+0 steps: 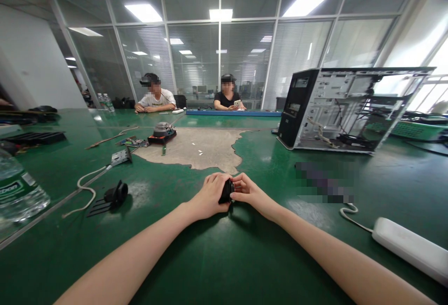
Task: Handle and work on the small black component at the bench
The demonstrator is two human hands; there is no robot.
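PC case (297, 109) is black on the front panel, dull silver-grey inside. Tabletop's (210, 263) a deep green all around it, with a ragged beige-grey patch (210, 146) off to the case's left. Little handheld part (225, 194), nearer than the case: just black. Power strip (409, 249) in front of the case is white. Way left of the case, the plastic bottle's (21, 207) clear with a green-and-white label (14, 187). Basket (420, 130) right of the case is a brighter green. Further back than the case: blue strip (231, 113), one white shirt (167, 99), one black shirt (220, 102), pale horizontally striped blinds (245, 48).
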